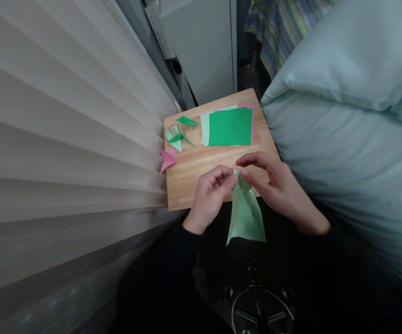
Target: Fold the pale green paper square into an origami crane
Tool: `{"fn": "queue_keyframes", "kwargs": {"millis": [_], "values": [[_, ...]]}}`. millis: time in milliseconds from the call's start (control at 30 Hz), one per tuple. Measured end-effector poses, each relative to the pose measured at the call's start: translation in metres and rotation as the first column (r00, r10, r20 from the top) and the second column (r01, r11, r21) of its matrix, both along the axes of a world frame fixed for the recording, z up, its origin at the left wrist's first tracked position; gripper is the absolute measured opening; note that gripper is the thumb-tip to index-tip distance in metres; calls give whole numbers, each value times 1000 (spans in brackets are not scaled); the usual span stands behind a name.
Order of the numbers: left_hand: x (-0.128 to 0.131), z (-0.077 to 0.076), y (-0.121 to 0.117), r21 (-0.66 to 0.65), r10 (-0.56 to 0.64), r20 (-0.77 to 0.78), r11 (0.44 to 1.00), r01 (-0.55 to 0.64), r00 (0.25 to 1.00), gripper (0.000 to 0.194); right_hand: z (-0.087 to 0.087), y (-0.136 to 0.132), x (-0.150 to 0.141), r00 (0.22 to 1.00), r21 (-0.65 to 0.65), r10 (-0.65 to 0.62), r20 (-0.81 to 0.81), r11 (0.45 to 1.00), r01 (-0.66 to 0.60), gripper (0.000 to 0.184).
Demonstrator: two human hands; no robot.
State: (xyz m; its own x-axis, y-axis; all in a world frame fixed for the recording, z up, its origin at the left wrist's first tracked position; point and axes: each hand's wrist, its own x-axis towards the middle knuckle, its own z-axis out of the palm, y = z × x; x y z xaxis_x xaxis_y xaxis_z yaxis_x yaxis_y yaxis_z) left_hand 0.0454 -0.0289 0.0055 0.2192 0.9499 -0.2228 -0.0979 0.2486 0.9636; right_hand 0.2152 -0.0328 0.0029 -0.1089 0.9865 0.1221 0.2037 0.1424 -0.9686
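A light green sheet of origami paper (246, 218), creased and partly folded, hangs over the near edge of the small wooden table. My left hand (209, 197) pinches its narrow top corner between thumb and fingers. Beside that corner is my right hand (282, 188), its thumb at or very near the paper and its index finger stretched out apart from the thumb. Folded paper pieces lie at the table's left: a dark green one (187, 121), another dark green one over pale green pieces (177, 144), and a pink one (168, 159).
On the wooden table (183, 185), a stack of green, pale green and pink paper (230, 127) lies toward the back. A pleated curtain (82, 139) borders the left side, pale bedding (333, 139) the right. Behind stands a light cabinet (204, 51); a wheeled chair base (258, 306) is below.
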Motion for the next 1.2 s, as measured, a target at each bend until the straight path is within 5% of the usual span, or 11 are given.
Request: {"fn": "queue_keyframes", "kwargs": {"millis": [200, 1200], "values": [[-3, 2, 0, 18, -93, -61, 995, 94, 994, 30, -2, 3, 7, 982, -140, 109, -156, 981, -131, 9], [6, 6, -3, 135, -6, -192, 990, 33, 981, 23, 2, -2, 4, 991, -92, 132, -22, 987, -133, 12]]}}
